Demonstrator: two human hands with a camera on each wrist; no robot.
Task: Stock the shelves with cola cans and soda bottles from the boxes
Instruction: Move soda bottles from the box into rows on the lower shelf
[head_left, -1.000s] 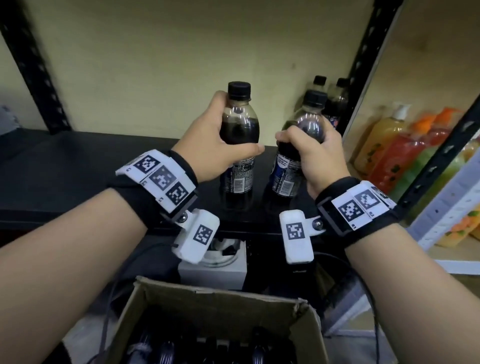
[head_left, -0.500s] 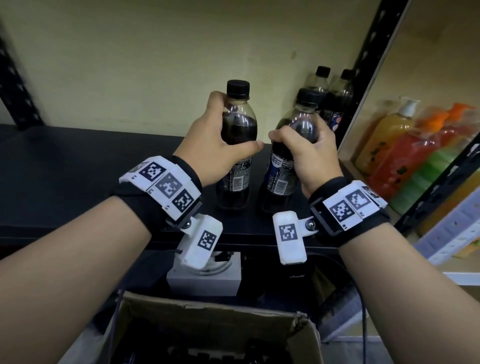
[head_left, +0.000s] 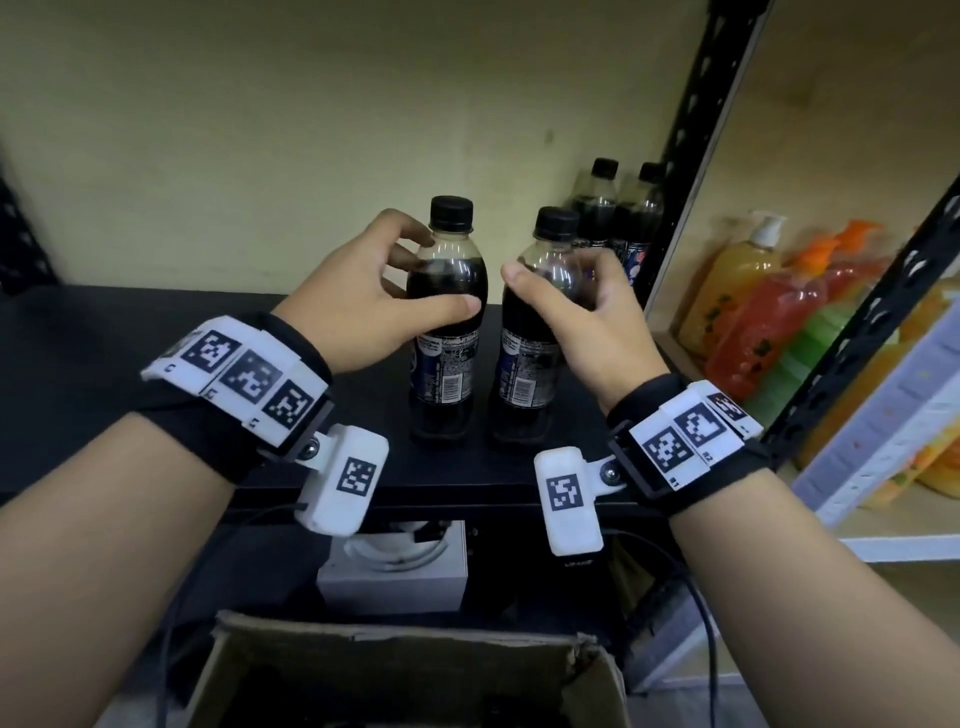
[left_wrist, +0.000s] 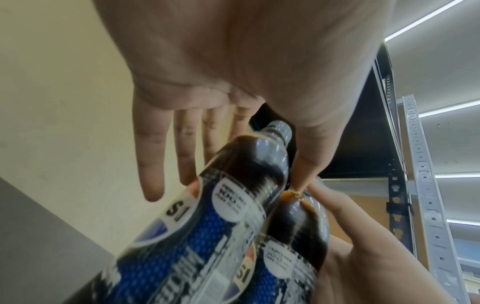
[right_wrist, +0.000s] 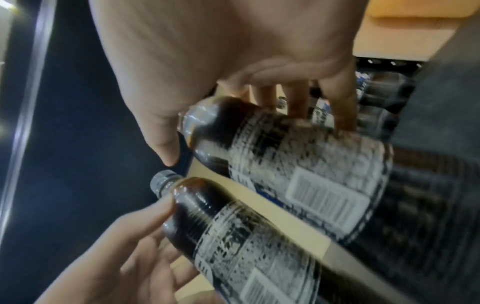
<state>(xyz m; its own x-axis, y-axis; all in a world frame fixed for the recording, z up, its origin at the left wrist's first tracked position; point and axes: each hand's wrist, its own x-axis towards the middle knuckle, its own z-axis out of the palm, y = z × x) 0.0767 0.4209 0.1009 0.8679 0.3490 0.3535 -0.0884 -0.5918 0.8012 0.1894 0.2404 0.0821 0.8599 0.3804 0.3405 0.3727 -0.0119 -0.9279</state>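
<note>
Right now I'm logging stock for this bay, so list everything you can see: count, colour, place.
front soda bottles: two, dark cola, black caps, upright side by side on the black shelf
rear soda bottles: two, dark, black caps, back right corner of that shelf
soap bottles: several, yellow, orange-red and green, on the neighbouring wooden shelf to the right
cardboard box: one, brown, open, on the floor below
white box: one, under the shelf
left hand: fingers loose around the left front bottle
right hand: fingers loose around the right front bottle
wrist bands: two, black with white markers
</note>
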